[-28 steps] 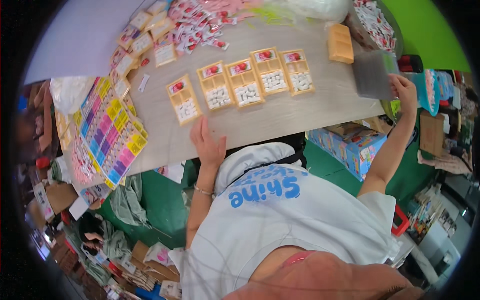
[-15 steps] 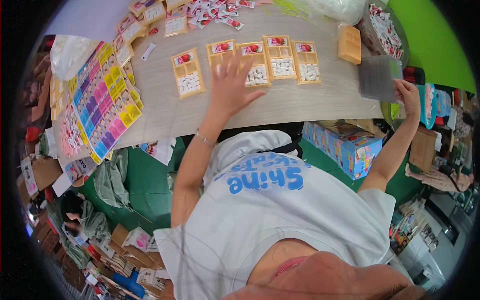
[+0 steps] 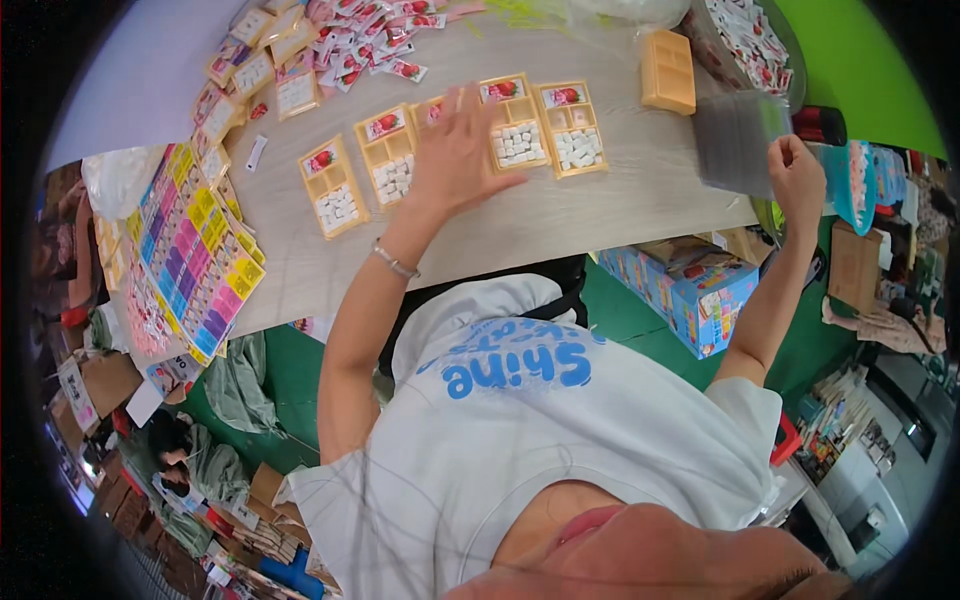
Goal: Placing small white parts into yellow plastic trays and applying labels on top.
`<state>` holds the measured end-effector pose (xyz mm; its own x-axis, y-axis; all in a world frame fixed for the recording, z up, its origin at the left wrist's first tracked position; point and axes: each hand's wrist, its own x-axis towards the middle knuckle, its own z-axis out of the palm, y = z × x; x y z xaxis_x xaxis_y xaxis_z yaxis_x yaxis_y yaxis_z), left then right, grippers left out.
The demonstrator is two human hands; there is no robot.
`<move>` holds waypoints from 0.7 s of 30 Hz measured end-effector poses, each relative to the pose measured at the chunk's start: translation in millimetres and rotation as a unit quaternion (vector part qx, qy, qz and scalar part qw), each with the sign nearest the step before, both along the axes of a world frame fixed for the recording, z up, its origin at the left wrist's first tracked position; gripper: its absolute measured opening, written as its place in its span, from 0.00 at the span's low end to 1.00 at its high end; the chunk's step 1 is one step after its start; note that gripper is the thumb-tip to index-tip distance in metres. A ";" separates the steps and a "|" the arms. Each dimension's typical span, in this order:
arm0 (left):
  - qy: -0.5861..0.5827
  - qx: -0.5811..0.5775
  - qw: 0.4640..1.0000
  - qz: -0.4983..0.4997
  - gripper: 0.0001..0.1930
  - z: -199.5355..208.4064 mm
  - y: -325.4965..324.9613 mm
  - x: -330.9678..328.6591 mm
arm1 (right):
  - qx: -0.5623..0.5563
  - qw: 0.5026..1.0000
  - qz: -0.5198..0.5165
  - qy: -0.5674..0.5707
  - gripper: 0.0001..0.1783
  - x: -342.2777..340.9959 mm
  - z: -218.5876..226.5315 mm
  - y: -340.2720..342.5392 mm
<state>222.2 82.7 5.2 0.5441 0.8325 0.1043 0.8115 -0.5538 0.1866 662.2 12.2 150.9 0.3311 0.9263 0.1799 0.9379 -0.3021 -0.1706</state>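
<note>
Several pale-orange plastic trays stand in a row on the table, each with a strawberry-printed sachet at its far end and small white pieces in its near compartment. My left hand spreads its fingers over the middle tray, covering most of it; whether it touches is hard to tell. To its left lie two trays, the nearer one beside my wrist; to its right are two more, among them the end tray. My right hand is closed in a pinch at the right edge of a stack of clear plastic lids; its fingertips hide what they grip.
Loose strawberry sachets are heaped at the back, beside filled trays. Printed colourful sheets overhang the table's left. Stacked empty trays and a round tub of sachets stand back right. A blue carton sits below the edge.
The whole view has shifted, and the trays appear farther left. My left hand has gone from the second tray to the middle one. My right hand's fingers have curled in more at the lids.
</note>
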 end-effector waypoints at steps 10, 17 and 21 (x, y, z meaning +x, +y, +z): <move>0.003 0.021 1.000 0.003 0.51 -24.5 8.3 43.5 | 0.378 0.908 0.120 0.137 0.07 -24.5 36.8 -46.3; -0.531 -0.424 0.733 -0.027 0.33 32.4 -20.7 56.3 | 0.008 0.691 0.178 0.700 0.09 -142.1 -112.9 -16.9; -0.497 -0.507 0.694 0.119 0.22 13.4 -21.8 72.5 | -0.043 0.634 0.050 0.770 0.10 -159.7 -129.2 9.8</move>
